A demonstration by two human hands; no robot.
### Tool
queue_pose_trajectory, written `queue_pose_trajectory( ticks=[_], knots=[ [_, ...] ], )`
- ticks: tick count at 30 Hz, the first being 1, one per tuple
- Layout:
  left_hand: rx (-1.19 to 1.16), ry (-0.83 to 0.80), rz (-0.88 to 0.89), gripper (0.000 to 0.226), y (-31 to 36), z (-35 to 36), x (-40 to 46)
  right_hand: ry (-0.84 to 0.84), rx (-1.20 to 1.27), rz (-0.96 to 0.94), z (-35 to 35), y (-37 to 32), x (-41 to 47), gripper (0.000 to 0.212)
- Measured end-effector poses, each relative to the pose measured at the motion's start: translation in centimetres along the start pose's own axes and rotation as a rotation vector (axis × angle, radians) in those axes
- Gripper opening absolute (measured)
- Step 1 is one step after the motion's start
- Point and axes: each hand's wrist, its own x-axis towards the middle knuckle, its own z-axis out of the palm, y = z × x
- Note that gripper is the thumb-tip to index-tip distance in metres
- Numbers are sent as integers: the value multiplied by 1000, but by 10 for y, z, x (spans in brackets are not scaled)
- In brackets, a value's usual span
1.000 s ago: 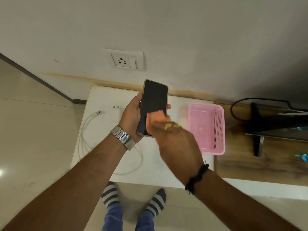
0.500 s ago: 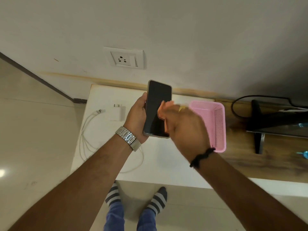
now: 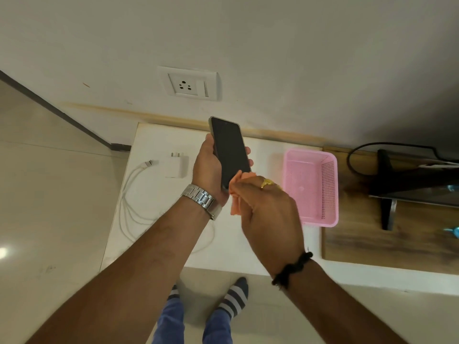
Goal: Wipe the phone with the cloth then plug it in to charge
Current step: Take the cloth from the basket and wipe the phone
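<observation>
Soft, even indoor light falls on the pale wall. A glare spot shines on the floor at the left edge. The upper right corner darkens. Wide-angle bending curves the edges; the right hand is motion-blurred.

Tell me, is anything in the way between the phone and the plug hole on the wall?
Nothing visible blocks it. The phone is up in the left hand, and only bare wall lies between it and the wall socket. The right hand presses the orange cloth on its lower end. The charger and cable lie unplugged on the table.
</observation>
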Motion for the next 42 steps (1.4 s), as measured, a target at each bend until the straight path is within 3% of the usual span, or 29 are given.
queue_pose_trajectory(
  ticks=[4, 9, 12, 16, 25, 27, 31, 34, 37, 42],
  knots=[
    [-39, 76, -26, 73, -6, -4, -1, -79, 63, -13, 6, -6, 5, 50],
    [-50, 79, 16, 67, -4, -9, -5, 45, -35, 52, 1, 14, -3, 46],
    [-48, 101, -16, 71, -9, -6, -5, -71, -47, -12, 12, 3, -3, 49],
    [-50, 87, 16, 71, -5, -8, -8, -9, -25, 32, 4, 11, -3, 47],
    [-22, 46, -19, 72, -8, -10, -9, -168, -42, -59, 7, 6, -6, 53],
    [-17, 32, -49, 68, -10, -7, -14, -99, -2, -102, -4, -2, -7, 48],
    [11, 2, -137, 58, -22, -2, -21, 246, 76, -84, -39, -18, 24, 26],
    [-5, 1, -120, 53, -19, -1, -19, 212, 34, -55, -46, -21, 28, 23],
    [28, 22, -110, 66, -15, -7, -19, 142, 85, -116, -40, -29, 6, 20],
    [130, -65, -156, 73, -32, -9, -19, 306, 78, -11, -57, -14, 39, 26]
  ],
)
